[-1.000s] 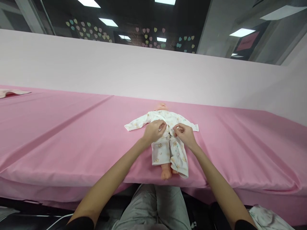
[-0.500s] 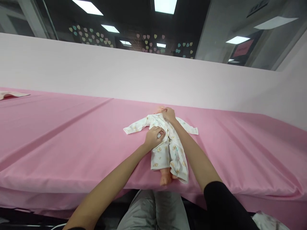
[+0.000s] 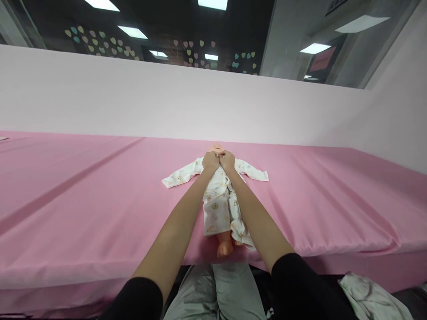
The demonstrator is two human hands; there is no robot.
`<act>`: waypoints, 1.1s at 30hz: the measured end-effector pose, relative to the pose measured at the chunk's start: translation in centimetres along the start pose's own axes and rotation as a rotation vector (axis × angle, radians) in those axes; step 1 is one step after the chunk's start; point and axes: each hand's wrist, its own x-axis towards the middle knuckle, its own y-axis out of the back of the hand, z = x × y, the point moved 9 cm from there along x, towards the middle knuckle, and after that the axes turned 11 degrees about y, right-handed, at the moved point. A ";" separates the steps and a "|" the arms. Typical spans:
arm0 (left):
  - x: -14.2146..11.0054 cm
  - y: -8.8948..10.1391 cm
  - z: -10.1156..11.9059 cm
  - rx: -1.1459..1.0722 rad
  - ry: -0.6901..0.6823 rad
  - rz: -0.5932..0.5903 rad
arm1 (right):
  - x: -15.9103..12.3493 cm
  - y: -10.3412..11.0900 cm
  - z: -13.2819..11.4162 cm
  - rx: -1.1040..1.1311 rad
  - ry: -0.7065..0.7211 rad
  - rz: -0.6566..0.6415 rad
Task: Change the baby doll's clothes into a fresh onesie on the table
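A baby doll (image 3: pixel 224 245) lies on its back, its head away from me and its feet near the front edge of the pink surface. It wears a white patterned baby romper (image 3: pixel 215 212), sleeves spread to both sides. My left hand (image 3: pixel 211 161) and my right hand (image 3: pixel 227 160) meet at the romper's neckline, just below the doll's chin. Both have their fingers pinched on the cloth there. The fingertips and the exact bit of collar between them are too small to make out. One foot shows below a trouser leg; the other is mostly covered.
The pink padded sheet (image 3: pixel 100 213) runs wide to both sides, with a white wall (image 3: pixel 133 98) and a dark window behind. A crumpled white patterned cloth (image 3: pixel 372 298) lies low at the right. At the far left edge is a bit of pale cloth (image 3: pixel 3 138).
My left hand has moved up from the romper's middle to the neckline, beside my right hand. The right hand stays near the collar. The view has shifted a little.
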 end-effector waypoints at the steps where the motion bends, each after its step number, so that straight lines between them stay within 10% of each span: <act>1: 0.1 -0.3 -0.2 0.003 0.003 0.006 | -0.1 0.0 0.2 0.017 -0.004 0.012; 33: -1.5 -0.1 0.0 -0.116 -0.150 0.036 | -1.5 1.3 1.5 0.405 -0.129 0.224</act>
